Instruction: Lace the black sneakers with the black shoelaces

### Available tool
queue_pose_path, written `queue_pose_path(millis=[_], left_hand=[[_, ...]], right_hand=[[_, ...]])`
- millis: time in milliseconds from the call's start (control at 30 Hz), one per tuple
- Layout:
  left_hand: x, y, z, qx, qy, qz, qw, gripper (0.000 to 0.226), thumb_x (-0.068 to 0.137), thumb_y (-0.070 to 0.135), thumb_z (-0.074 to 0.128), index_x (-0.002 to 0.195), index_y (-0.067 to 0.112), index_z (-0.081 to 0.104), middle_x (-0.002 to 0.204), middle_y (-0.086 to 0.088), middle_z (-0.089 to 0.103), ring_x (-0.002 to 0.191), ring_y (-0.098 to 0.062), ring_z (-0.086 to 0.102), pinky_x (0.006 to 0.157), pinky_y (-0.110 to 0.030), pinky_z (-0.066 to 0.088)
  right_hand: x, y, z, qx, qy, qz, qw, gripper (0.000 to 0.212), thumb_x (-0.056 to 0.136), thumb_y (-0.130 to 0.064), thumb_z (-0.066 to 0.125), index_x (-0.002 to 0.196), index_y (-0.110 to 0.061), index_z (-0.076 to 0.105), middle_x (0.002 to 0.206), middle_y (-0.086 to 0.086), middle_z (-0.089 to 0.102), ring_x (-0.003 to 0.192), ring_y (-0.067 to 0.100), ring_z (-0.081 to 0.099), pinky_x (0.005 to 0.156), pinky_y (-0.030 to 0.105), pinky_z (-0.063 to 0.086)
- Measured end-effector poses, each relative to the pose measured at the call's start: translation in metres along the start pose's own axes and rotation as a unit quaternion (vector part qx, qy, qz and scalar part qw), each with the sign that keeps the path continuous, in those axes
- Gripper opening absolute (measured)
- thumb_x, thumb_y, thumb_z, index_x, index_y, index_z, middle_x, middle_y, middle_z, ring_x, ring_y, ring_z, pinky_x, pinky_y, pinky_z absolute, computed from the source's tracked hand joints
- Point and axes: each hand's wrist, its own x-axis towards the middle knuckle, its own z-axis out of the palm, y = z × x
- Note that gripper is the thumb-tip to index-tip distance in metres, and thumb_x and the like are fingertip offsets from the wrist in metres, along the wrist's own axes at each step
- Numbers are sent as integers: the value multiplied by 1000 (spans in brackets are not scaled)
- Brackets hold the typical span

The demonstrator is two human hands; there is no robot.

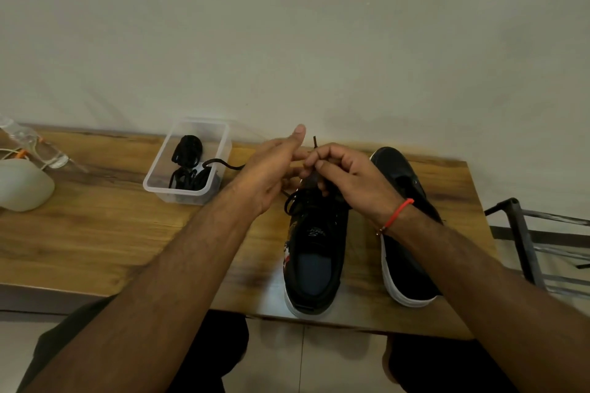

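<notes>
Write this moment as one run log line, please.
right hand: pinches black shoelace tip | left hand: grip hidden | black white-soled sneaker: lacing | clear plastic box: laces inside

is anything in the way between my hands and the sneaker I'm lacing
Nothing visible. Both the left hand and right hand are already over the nearer black white-soled sneaker, the right pinching the thin black shoelace.

Only one mark is visible: a small white logo print on the tongue of the left-hand black sneaker [314,252], just behind the hands. It resembles a large letter "S" with a short line of smaller lettering above it, seen upside down from this side. The small lettering is too blurred to read; no other text, number or label is legible.
</notes>
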Motion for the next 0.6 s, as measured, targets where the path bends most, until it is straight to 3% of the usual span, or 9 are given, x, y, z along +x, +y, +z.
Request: queue_pose_path(millis=[67,167,233,300,333,400,467,500,600], left_hand=[[-2,-1,0,54,-50,-42,996,44,98,57,55,101,16,70,76,3,66,70,-11,63,64,-26,46],[-4,-3,4,44,-62,-16,997,36,98,47,61,104,14,73,70,0,62,73,-16,62,69,-29,46],[-3,0,3,57,-1,56,997,28,102,39,59,103,15,74,76,1,72,65,-12,66,65,-31,47],[-1,5,-6,77,120,164,976,24,106,34,53,100,20,72,92,1,76,76,-13,73,71,-35,57],[3,9,-15,107,210,242,941,24,107,33,50,100,21,70,99,1,73,84,-9,71,77,-31,61],[4,21,-34,172,391,408,807,29,109,31,45,104,15,70,107,-1,60,91,-1,60,78,-14,51],[3,30,-46,205,464,492,708,35,110,30,42,106,9,70,108,-4,49,94,-6,54,79,-10,43],[1,30,-46,224,437,495,717,37,110,29,39,108,8,69,110,-6,49,96,-3,53,80,-6,40],[2,11,-29,361,226,377,822,36,111,31,35,107,17,67,118,-6,57,100,6,50,90,-5,39]], right_hand=[[1,0,-1,-12,-1,-3,1000,18,103,-5,48,101,-9,65,80,-6,69,62,8,53,61,24,47],[0,2,-2,-20,-24,3,1000,18,103,-4,48,100,-9,65,87,5,70,65,14,54,64,29,48],[0,3,-2,-22,-4,5,1000,16,103,-6,49,102,-10,64,95,5,72,73,21,61,73,33,52],[0,2,-4,-69,46,1,997,12,102,-14,54,108,-17,63,106,-1,70,93,13,65,84,23,53],[0,1,-6,-104,74,-4,992,11,101,-17,56,111,-19,62,108,-5,66,97,6,62,83,15,51],[1,1,-11,-157,111,5,981,16,100,-21,58,115,-22,58,105,-9,61,91,2,59,73,7,48],[2,3,-14,-189,107,50,975,20,99,-21,59,118,-22,56,97,-10,58,81,3,57,64,6,46],[2,5,-15,-212,95,74,970,23,99,-22,60,121,-21,55,95,-8,58,79,4,56,63,8,45],[2,9,-18,-294,56,132,945,35,97,-28,61,129,-17,52,100,-2,55,91,13,55,74,20,41]])
